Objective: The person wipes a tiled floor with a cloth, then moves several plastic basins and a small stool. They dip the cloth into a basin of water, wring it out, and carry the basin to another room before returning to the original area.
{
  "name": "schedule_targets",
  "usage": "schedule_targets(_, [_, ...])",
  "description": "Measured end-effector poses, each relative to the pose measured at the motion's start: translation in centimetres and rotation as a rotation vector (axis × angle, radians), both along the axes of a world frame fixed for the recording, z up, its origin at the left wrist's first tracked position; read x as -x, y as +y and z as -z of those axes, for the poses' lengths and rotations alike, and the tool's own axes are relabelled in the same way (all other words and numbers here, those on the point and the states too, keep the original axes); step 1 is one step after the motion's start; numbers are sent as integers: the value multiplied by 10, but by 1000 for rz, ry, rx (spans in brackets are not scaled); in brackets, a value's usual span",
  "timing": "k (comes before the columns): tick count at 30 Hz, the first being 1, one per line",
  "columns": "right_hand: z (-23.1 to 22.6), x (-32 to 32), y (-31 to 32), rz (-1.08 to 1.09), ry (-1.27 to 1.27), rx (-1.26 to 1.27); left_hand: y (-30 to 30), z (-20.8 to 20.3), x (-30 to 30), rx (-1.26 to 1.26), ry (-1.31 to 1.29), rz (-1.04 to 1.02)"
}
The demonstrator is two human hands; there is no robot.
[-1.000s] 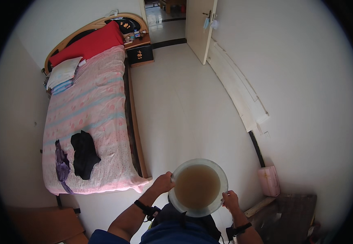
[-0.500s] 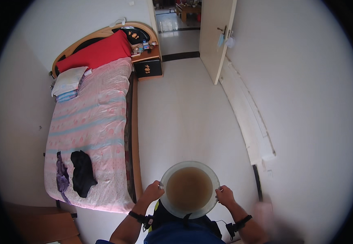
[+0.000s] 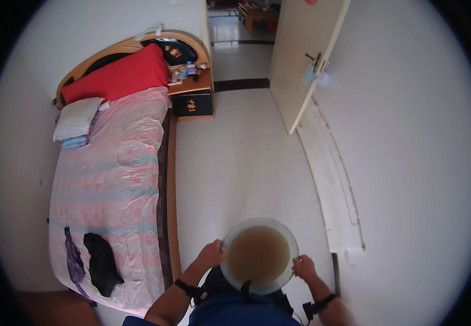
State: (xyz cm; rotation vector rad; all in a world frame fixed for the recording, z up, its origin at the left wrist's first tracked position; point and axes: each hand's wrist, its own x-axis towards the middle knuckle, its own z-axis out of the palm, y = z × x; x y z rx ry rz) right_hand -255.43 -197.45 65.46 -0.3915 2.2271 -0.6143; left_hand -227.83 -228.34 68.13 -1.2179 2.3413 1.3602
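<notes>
Underfoot, pale tiled floor. Both hands grip a round basin of murky brown water at waist height: left hand and right hand each curled on opposite rims. Bed lies close on my left with dark clothes; nightstand and open door ahead. Basin hides my feet; nightstand clutter unreadable.

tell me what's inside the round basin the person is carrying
The round pale plastic basin is filled with murky brown water, held at its rim by the left hand and right hand. The cloudy water hides the bottom, so anything sunk there cannot be seen.
</notes>
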Motion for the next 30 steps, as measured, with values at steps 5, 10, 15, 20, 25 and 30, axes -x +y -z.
schedule_targets(5, [-21,59,-91,59,18,11,-95,-23,63,106,65,41])
schedule_targets(10, [-32,141,-191,131,-130,141,-180,-21,131,62,88,-31])
schedule_targets(15, [-25,240,-300,9,-115,202,-255,-3,200,63,84,-155])
schedule_targets(20, [-24,343,-408,-161,-45,183,-317,14,264,10,74,-276])
schedule_targets(25, [-34,435,-520,-185,-43,129,-405,16,348,-37,65,-356])
schedule_targets(30, [-16,517,-625,-178,-37,128,-512,19,433,-26,101,-324])
